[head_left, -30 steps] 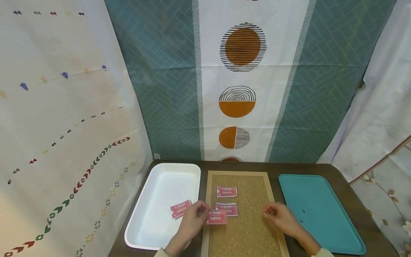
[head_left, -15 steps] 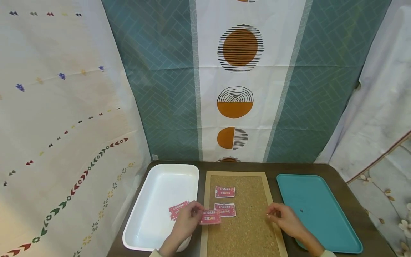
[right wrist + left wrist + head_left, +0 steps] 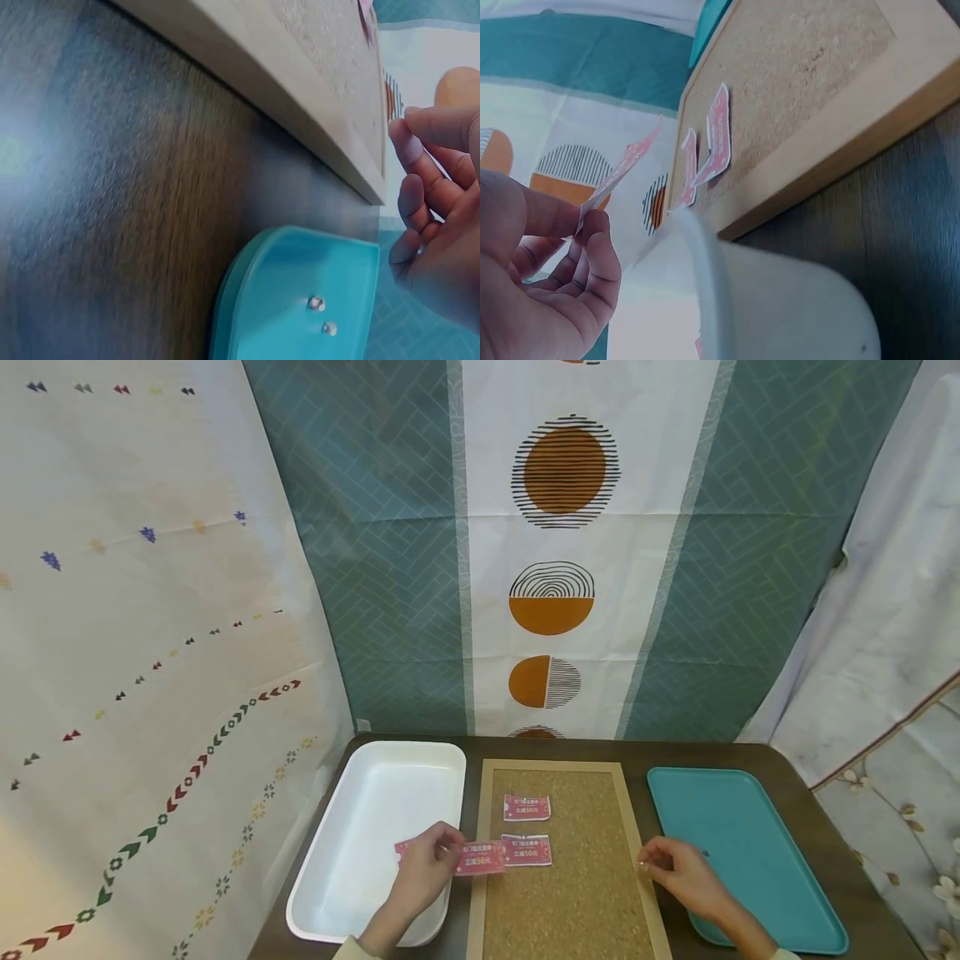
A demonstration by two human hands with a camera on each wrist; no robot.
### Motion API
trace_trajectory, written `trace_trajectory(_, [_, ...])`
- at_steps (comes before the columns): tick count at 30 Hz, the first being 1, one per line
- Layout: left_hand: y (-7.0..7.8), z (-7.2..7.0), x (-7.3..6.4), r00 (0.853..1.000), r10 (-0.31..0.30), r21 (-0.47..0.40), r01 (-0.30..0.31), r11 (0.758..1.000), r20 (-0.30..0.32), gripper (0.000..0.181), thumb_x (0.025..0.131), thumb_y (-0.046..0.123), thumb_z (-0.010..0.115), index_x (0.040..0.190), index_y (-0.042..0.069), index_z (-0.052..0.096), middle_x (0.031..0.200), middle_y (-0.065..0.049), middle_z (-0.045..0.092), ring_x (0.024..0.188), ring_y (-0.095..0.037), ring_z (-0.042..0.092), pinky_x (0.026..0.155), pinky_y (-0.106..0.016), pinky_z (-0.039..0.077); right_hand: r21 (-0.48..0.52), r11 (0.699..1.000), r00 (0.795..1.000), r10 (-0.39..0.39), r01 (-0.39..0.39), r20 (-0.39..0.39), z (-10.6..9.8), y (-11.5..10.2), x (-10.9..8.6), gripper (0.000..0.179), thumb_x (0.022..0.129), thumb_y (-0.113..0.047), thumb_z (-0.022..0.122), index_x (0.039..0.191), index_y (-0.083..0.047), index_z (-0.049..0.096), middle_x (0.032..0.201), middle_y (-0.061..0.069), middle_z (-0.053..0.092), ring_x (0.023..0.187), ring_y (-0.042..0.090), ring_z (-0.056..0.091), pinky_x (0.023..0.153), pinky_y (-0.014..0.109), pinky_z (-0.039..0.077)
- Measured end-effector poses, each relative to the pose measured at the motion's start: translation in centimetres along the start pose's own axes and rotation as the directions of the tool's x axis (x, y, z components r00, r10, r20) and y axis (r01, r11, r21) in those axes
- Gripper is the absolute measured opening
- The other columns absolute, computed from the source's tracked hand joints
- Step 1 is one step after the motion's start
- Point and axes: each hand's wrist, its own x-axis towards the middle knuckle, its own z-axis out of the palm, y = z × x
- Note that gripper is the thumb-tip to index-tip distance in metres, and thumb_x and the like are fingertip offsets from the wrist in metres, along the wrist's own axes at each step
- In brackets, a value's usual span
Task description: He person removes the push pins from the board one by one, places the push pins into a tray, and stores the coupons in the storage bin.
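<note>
My left hand (image 3: 426, 868) pinches a pink paper coupon (image 3: 480, 858) by its left end, between thumb and forefinger. The coupon hangs over the left edge of the corkboard (image 3: 570, 902), close to the white tray's rim. Two more pink coupons, an upper one (image 3: 527, 807) and a lower one (image 3: 528, 852), lie on the cork. Another coupon (image 3: 402, 847) shows in the white tray (image 3: 375, 860), mostly behind my left hand. My right hand (image 3: 678, 870), at the board's right edge, has thumb and forefinger tips together on a tiny pale thing, too small to name.
A teal tray (image 3: 757, 852) stands right of the board, holding small silvery pieces (image 3: 316, 303). Everything sits on a dark wooden table (image 3: 150, 187). Patterned cloth hangs behind (image 3: 551, 543) and along both sides.
My left hand has carried the coupon left and slightly up, off the lower coupon and towards the white tray. My right hand has moved right, towards the teal tray.
</note>
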Motion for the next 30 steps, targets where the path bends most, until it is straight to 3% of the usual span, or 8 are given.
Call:
trace_trajectory(19, [-1.2, -2.2, 0.0, 0.993, -0.095, 0.021, 0.096, 0.995, -0.074, 0.010, 0.095, 0.003, 0.070, 0.103, 0.008, 0.071, 0.091, -0.002, 0.071, 0.068, -0.010, 0.062, 0.055, -0.023, 0.051, -0.103, 0.992, 0.989, -0.082, 0.070, -0.122, -1.3, 0.5, -0.7, 0.009, 0.092, -0.001, 0.076, 0.095, -0.009, 0.072, 0.083, -0.010, 0.067, 0.074, 0.002, 0.057, 0.066, 0.028, 0.047])
trace_trajectory(30, [-2.1, -3.3, -0.2, 0.984, -0.140, 0.016, 0.143, 0.990, -0.106, 0.011, 0.095, 0.004, 0.071, 0.105, 0.008, 0.072, 0.091, -0.004, 0.071, 0.070, -0.013, 0.066, 0.058, -0.023, 0.054, -0.132, 0.991, 0.990, -0.020, 0.000, -0.143, -2.0, 1.2, -1.1, 0.008, 0.091, -0.004, 0.078, 0.093, -0.010, 0.073, 0.083, -0.012, 0.068, 0.076, 0.000, 0.056, 0.068, 0.028, 0.048])
